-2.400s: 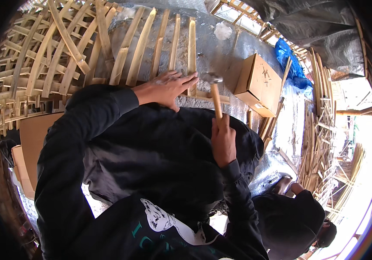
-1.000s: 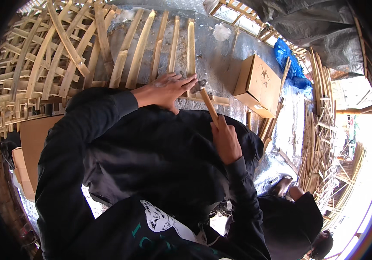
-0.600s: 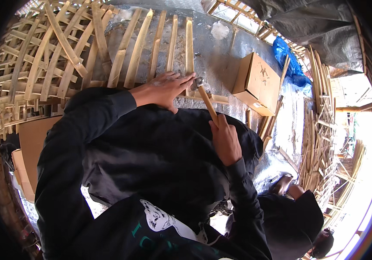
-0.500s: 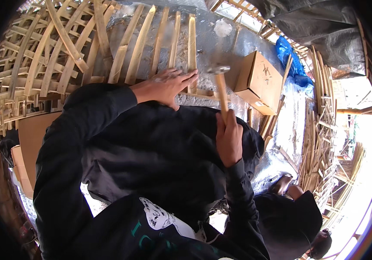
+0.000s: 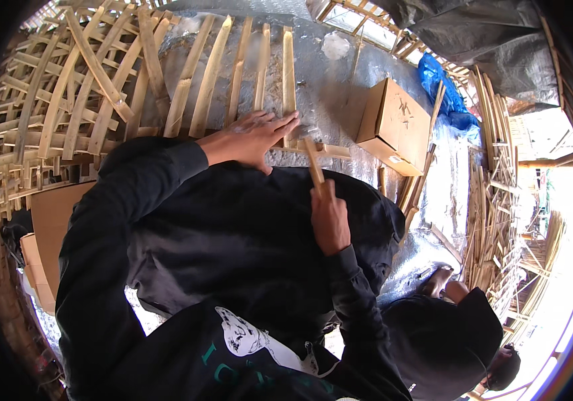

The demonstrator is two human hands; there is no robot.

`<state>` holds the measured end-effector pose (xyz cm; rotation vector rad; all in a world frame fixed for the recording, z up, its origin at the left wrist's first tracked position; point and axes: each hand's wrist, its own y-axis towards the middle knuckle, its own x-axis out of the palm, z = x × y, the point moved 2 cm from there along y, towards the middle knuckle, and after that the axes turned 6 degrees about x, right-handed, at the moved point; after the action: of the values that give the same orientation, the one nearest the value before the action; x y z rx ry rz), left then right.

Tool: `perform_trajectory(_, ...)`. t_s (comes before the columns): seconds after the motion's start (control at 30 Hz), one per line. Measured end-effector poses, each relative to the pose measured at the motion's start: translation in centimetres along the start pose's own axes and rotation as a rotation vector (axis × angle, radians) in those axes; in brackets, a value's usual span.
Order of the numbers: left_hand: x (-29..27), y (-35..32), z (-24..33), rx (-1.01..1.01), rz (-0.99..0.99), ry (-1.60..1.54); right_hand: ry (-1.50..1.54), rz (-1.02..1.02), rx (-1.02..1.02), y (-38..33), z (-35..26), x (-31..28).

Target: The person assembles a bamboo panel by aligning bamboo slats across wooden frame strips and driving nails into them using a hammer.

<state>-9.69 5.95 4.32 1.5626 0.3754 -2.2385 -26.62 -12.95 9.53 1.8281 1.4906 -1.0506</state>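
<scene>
My left hand (image 5: 250, 139) lies with its fingers stretched out, pressing near the lower end of a bamboo slat (image 5: 289, 73). That slat is the rightmost of several set side by side, their lower ends meeting a bamboo crosspiece (image 5: 332, 150). Closed round a wooden handle, my right hand (image 5: 330, 219) holds a hammer (image 5: 315, 164). The hammer's metal head is slightly blurred and sits by the crosspiece, just right of my left fingertips. Whether the head touches the wood, I cannot tell. Any nail there is too small to make out.
A woven bamboo lattice (image 5: 53, 87) spreads over the far left. A cardboard box (image 5: 403, 130) stands right of the hammer, with a blue plastic sheet (image 5: 443, 97) behind it. Bamboo strips (image 5: 487, 227) are piled at the right. Another person in black (image 5: 443, 341) is at the lower right.
My right hand has brought the hammer down and left, from beside the box to the crosspiece near my left fingers. My left hand stays on the slats. The view has shifted slightly.
</scene>
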Motion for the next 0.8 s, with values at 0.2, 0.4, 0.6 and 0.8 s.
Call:
perform_trajectory(0.2,-1.1,-0.4,-0.1,0.02,0.013,-0.041,0.136,0.044,0.039,-0.3,-2.7,-1.5)
perform_trajectory(0.4,0.5,0.1,-0.4,-0.023,-0.033,-0.08,0.011,-0.015,-0.009,-0.4,-0.8,-0.8)
perform_trajectory(0.6,0.6,0.0,-0.5,-0.007,-0.014,-0.047,0.13,0.073,0.11,-0.8,-2.7,-1.4)
perform_trajectory(0.8,0.5,-0.2,-0.4,-0.017,-0.003,-0.047,0.144,-0.006,0.054,-0.4,-1.9,-1.5)
